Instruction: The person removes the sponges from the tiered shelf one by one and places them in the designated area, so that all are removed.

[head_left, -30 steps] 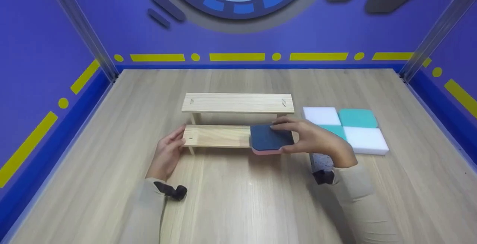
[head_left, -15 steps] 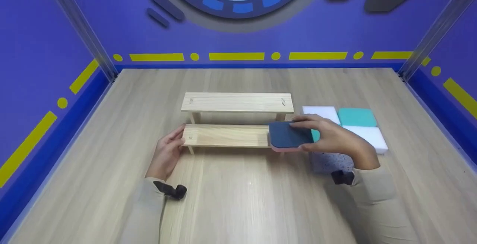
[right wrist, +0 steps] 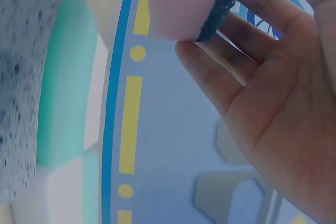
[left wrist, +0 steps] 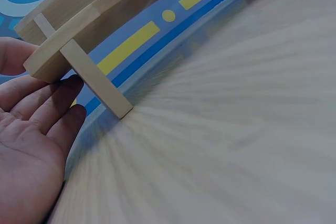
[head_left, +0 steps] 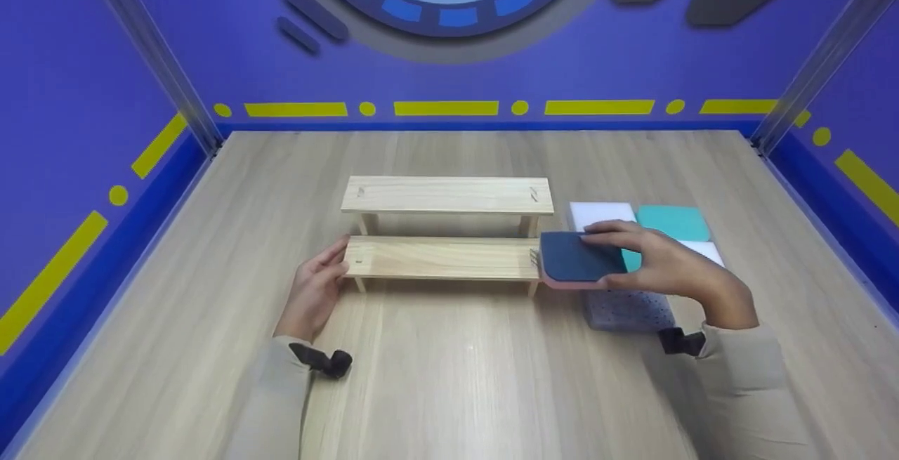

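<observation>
My right hand (head_left: 660, 267) pinches the edges of a scouring sponge (head_left: 579, 256), dark blue on top and pink foam below. In the head view, this sponge is at the right end of the front wooden stand (head_left: 435, 258), a narrow plank on short legs. The right wrist view shows its pink foam (right wrist: 184, 6) and rough dark layer, with fingers against it. My left hand (head_left: 315, 295) grips the stand's left end. In the left wrist view, the thumb lies at the plank's end and fingers (left wrist: 63, 98) curl beneath, near a leg (left wrist: 97, 80).
A second wooden stand (head_left: 442, 194) is behind the first. At the right are a teal sponge (head_left: 673, 222), a white sponge (head_left: 602, 213), and a speckled grey sponge (head_left: 627, 311), with others partly hidden by my right hand. Blue walls (head_left: 449, 81) border the wooden table (head_left: 449, 383).
My right hand and the sponge have moved right along the front stand to its right end, uncovering the plank. My left hand has stayed at the left end.
</observation>
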The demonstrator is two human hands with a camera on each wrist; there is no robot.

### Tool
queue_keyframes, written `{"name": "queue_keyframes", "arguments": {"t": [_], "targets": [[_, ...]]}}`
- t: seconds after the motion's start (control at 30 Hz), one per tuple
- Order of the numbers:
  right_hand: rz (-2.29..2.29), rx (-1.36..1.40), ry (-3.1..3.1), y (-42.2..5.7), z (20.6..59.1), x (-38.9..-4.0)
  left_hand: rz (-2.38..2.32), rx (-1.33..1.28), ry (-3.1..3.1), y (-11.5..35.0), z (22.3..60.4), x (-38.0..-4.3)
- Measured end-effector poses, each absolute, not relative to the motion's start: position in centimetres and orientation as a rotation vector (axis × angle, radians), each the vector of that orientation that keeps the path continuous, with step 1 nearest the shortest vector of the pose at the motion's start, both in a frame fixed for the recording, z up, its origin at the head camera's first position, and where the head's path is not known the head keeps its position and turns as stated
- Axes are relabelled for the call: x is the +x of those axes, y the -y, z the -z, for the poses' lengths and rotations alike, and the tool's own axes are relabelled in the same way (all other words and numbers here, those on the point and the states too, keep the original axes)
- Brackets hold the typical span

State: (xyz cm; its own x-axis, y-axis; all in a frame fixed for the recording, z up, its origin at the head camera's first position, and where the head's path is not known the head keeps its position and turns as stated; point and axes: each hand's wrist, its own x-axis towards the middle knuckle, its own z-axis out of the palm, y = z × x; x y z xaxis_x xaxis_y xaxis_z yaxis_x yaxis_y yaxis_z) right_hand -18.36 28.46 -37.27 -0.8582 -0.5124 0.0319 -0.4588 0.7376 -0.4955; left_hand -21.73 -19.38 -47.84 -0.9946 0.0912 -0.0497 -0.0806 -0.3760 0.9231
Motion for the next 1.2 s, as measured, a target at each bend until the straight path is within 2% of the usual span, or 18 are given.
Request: {"name": "queue_keyframes", "arguments": {"t": [1.2], "targets": [[0.933,-0.608,-2.757,-36.5,37.9,-16.2,-2.535,0.010,-1.694,19.5,48.1,-21.9]]}}
